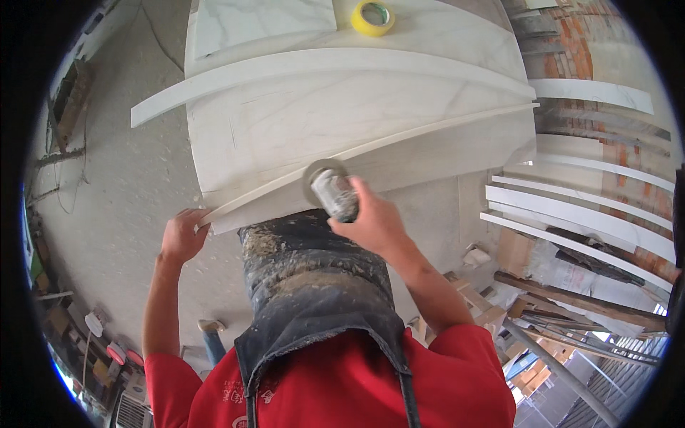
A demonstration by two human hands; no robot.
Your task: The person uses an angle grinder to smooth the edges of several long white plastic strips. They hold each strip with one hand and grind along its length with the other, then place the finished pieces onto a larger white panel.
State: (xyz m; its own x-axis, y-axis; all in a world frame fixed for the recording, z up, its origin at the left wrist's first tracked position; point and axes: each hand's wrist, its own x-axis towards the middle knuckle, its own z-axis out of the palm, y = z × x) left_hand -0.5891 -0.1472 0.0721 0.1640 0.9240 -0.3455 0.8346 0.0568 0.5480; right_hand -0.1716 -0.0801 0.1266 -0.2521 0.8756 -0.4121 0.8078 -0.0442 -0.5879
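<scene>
My right hand [374,220] is wrapped round a small handheld angle grinder [335,196], slightly blurred, with a round disc [311,180] at its far end. That disc lies against or just over the middle of a long, narrow white strip [428,130]; I cannot tell whether they touch. The strip stands on edge along the near part of a large white marbled slab [285,150]. At its left end my left hand [184,235] grips the strip between thumb and fingers.
Farther back on the slab lie another long white strip [342,60], a white marbled panel [264,25] and a roll of yellow tape [372,18]. Several white strips [578,214] are stacked at the right. Wooden beams [578,299] and cardboard lie nearer on that side.
</scene>
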